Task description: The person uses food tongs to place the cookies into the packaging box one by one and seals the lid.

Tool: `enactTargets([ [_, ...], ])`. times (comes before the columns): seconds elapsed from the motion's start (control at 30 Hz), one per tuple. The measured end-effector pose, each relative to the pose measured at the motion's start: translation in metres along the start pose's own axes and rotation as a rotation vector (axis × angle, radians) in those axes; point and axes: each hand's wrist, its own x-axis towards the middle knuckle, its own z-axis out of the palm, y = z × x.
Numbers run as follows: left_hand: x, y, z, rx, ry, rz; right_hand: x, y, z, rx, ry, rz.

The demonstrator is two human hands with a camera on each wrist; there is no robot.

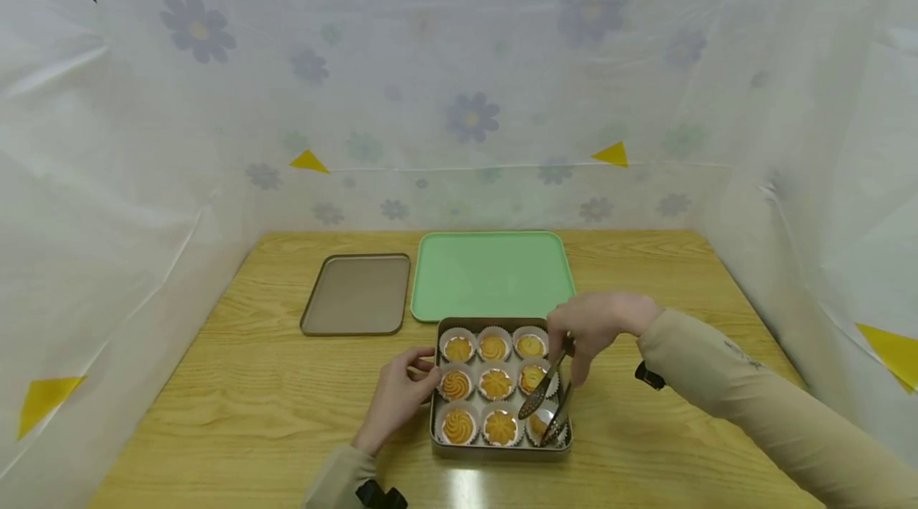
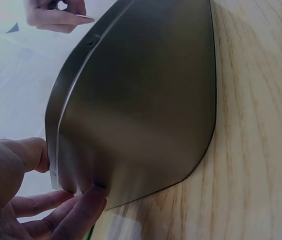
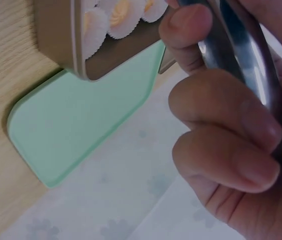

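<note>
A rectangular metal baking tin (image 1: 502, 453) holds rows of swirled golden cookies (image 1: 457, 425) in white paper cups. My left hand (image 1: 402, 393) grips the tin's left wall; in the left wrist view the thumb lies at the rim and the fingertips (image 2: 88, 200) press the outside. My right hand (image 1: 595, 326), above the tin's right side, holds metal tongs (image 1: 533, 403) with perforated ends, fingers curled round the handles in the right wrist view. The tong ends are spread apart and point down at the front right cookie (image 1: 540, 423). Whether they touch it, I cannot tell.
Directly behind the tin lies a light green tray (image 1: 495, 274). A smaller brown tray (image 1: 356, 294) is left of it. All stand on a wooden table (image 1: 287, 405), enclosed at the back and sides by a flower-patterned sheet (image 1: 466, 79).
</note>
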Motion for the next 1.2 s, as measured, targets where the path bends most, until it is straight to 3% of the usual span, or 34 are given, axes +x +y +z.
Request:
enactTargets([
  [0.23, -0.001, 0.000, 0.000, 0.004, -0.001, 0.003, 0.005, 0.014, 0.002, 0.100, -0.043, -0.025],
  [0.8, -0.002, 0.000, -0.001, 0.009, -0.003, 0.000, 0.005, 0.014, 0.004, 0.111, -0.057, -0.047],
  [1.2, -0.003, -0.001, -0.001, -0.003, 0.000, -0.001, 0.010, 0.031, 0.010, 0.171, -0.074, -0.096],
])
